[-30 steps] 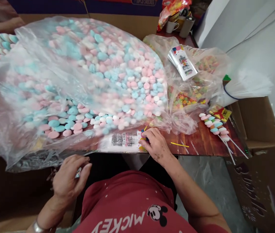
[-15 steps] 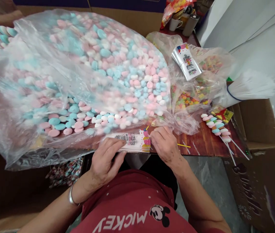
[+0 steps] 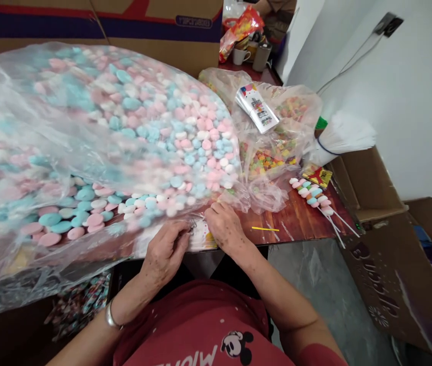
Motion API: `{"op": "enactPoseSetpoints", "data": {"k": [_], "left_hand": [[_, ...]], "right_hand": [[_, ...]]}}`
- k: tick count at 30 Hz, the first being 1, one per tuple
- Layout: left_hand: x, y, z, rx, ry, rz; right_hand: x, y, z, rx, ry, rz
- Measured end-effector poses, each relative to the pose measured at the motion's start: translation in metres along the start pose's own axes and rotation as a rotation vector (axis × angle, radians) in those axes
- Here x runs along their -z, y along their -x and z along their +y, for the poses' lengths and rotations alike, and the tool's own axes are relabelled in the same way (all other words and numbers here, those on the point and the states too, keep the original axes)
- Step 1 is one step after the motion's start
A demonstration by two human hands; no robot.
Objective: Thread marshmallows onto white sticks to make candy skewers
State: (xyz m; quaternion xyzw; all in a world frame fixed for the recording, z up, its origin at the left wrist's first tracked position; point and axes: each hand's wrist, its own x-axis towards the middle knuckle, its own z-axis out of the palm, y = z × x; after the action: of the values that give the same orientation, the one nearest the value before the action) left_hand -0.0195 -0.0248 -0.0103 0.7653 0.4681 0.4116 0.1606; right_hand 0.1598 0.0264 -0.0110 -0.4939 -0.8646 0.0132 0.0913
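A stack of white printed plastic bags (image 3: 199, 236) lies at the table's front edge, with its colourful end under my right hand. My left hand (image 3: 167, 250) is closed on the stack, thumb and fingers drawn together on top. Curled over the other end is my right hand (image 3: 222, 227), its fingertips closed at the bags' edge and partly hidden. Just behind both hands bulges a huge clear sack of pink, blue and white candies (image 3: 139, 132). A thin yellow strip (image 3: 265, 229) lies right of my right hand.
Marshmallow skewers (image 3: 312, 194) lie at the table's right end. Behind them are a bundle of white sticks or sleeves (image 3: 347, 134), bags of gummy candies (image 3: 269, 155) and another stack of printed bags (image 3: 257, 109). Cardboard boxes (image 3: 376, 269) stand beside the table.
The view has shifted, so the table's things sit further left. My left thumb has drawn in against its fingers. My right hand now covers more of the bags' colourful end.
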Motion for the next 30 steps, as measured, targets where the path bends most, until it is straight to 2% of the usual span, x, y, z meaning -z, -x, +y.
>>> {"op": "enactPoseSetpoints", "data": {"k": [2, 6, 10, 14, 17, 20, 22, 23, 25, 26, 30], "left_hand": [[0.003, -0.002, 0.0, -0.014, -0.002, 0.011], [0.01, -0.014, 0.007, -0.126, -0.092, 0.07], [0.015, -0.031, 0.021, -0.203, -0.162, -0.053], [0.016, -0.042, 0.032, -0.172, -0.109, -0.201], [0.018, -0.048, 0.038, -0.138, -0.054, -0.279], [0.019, -0.05, 0.038, -0.111, -0.004, -0.267], [0.018, -0.05, 0.036, -0.084, 0.067, -0.279], [0.017, -0.049, 0.036, -0.066, 0.108, -0.301], [0.016, -0.047, 0.035, -0.021, 0.185, -0.359], [0.015, -0.045, 0.035, 0.007, 0.216, -0.386], [0.013, -0.037, 0.037, 0.066, 0.241, -0.404]], "right_hand": [[0.009, 0.005, 0.002, 0.032, 0.01, 0.085], [0.034, 0.029, 0.002, 0.087, -0.041, 0.391], [0.05, 0.053, -0.002, 0.237, -0.128, 0.588], [0.049, 0.063, 0.002, 0.297, -0.157, 0.663], [0.042, 0.064, 0.006, 0.256, -0.222, 0.683], [0.038, 0.062, 0.008, 0.012, -0.529, 0.692], [0.041, 0.06, 0.008, -0.161, -0.796, 0.597], [0.043, 0.06, 0.009, -0.198, -0.894, 0.507], [0.047, 0.06, 0.009, -0.174, -0.968, 0.319], [0.049, 0.061, 0.009, -0.133, -0.954, 0.267], [0.048, 0.063, 0.006, -0.002, -0.83, 0.306]]}}
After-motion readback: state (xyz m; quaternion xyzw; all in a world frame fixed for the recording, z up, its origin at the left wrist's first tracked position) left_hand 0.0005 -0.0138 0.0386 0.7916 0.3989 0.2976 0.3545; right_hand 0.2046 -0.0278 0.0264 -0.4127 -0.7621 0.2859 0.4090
